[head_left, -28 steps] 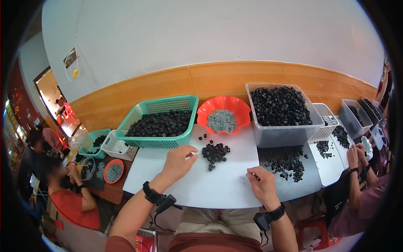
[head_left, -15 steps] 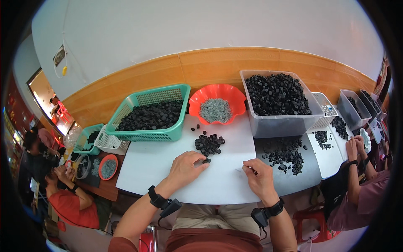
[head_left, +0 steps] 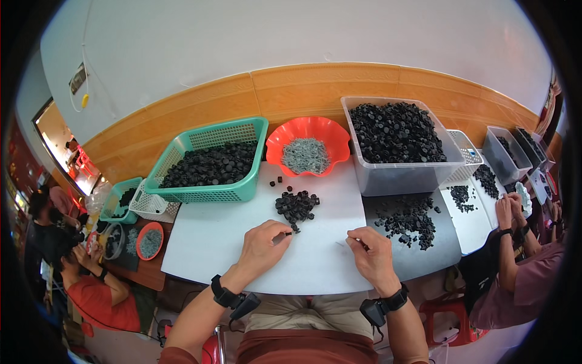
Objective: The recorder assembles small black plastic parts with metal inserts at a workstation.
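On the white tabletop [head_left: 212, 242], my left hand [head_left: 262, 247] is closed in a pinch, a small black plastic piece [head_left: 288, 233] between thumb and forefinger. Just beyond it lies a small heap of black plastic pieces [head_left: 296, 206], with a few loose ones [head_left: 279, 179] farther back. My right hand [head_left: 373, 258] is closed on a slim dark thing [head_left: 362, 244]. A thin, pale, pin-like tip sticks out to its left; what it is exactly is too small to tell. Behind the heap stands a red wavy-rimmed bowl [head_left: 276, 145] of small grey metal pins or screws [head_left: 305, 156].
A green basket [head_left: 212, 195] of black pieces stands back left. Back right is a clear plastic bin [head_left: 403, 176], also full; more pieces [head_left: 409, 224] lie on a dark board before it. People work at the left [head_left: 106, 303] and right [head_left: 515, 267].
My left hand has drawn back slightly from the near edge of the heap with the black piece in its fingertips. My right hand keeps nearly the same place and grip.
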### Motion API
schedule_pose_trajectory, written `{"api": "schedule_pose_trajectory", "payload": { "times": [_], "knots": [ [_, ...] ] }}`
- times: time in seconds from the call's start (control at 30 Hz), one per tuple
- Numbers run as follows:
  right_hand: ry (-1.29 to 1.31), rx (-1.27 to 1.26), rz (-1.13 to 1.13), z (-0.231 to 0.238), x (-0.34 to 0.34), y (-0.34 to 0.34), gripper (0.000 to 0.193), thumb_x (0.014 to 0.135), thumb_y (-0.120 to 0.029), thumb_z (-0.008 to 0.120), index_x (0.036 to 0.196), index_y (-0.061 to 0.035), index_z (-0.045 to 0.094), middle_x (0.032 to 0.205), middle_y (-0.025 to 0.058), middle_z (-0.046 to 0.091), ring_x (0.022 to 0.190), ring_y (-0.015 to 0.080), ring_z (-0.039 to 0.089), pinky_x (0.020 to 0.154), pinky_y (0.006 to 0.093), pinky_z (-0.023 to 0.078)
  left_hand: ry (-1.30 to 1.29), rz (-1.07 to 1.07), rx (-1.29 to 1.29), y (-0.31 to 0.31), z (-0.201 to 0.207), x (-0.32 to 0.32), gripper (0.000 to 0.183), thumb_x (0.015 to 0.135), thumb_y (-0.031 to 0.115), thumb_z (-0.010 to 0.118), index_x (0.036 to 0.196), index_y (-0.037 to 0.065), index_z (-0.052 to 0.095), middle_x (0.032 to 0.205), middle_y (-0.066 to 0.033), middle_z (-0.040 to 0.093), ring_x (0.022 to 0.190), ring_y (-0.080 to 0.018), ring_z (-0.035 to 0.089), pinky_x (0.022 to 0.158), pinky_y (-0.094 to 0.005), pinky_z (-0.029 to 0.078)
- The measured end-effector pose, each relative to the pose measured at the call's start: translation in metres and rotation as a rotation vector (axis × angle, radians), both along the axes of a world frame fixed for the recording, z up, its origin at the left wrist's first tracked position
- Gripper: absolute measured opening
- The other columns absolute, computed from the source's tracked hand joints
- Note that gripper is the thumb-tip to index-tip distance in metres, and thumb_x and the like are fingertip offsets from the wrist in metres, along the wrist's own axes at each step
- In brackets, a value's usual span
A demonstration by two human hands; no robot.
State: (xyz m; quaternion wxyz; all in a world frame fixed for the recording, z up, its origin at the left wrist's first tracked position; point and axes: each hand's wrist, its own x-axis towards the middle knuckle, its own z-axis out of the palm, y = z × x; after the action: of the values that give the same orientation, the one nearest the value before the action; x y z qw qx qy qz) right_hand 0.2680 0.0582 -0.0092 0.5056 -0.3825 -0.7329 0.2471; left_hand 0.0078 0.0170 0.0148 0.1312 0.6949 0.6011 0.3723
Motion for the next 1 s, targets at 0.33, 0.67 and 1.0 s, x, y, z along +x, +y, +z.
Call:
{"api": "schedule_pose_trajectory", "payload": {
  "times": [0.33,0.67,1.0],
  "knots": [
    [0.062,0.002,0.034,-0.003,0.003,0.002,0.014,0.088,0.006,0.070,0.101,0.0003,0.071,0.092,0.0111,0.072,0.073,0.0180,0.066,0.065,0.0270,0.051,-0.276,-0.073,-0.016,-0.020,-0.004,0.009,0.015,0.086,0.001,0.073,0.101,-0.001,0.076,0.106,-0.0103,0.073,0.093,-0.0163,0.071,0.082,-0.0271,0.058],
    [0.068,-0.049,0.153,0.021,-0.005,-0.023,0.013,0.086,0.005,0.073,0.098,0.0001,0.072,0.093,0.0113,0.072,0.078,0.0175,0.068,0.068,0.0267,0.054,-0.496,-0.104,-0.214,-0.034,-0.008,0.016,0.020,0.088,0.000,0.074,0.107,-0.003,0.070,0.106,-0.0091,0.073,0.093,-0.0113,0.069,0.084,-0.0255,0.058],
    [0.056,-0.130,0.325,0.013,-0.032,-0.035,0.016,0.081,0.003,0.079,0.096,-0.0037,0.076,0.091,0.0076,0.071,0.074,0.0129,0.064,0.064,0.0262,0.051,-0.481,-0.180,-0.196,-0.039,-0.009,0.018,0.034,0.086,0.001,0.077,0.116,-0.001,0.060,0.107,-0.0121,0.073,0.096,-0.0147,0.071,0.089,-0.0297,0.060]
  ]
}}
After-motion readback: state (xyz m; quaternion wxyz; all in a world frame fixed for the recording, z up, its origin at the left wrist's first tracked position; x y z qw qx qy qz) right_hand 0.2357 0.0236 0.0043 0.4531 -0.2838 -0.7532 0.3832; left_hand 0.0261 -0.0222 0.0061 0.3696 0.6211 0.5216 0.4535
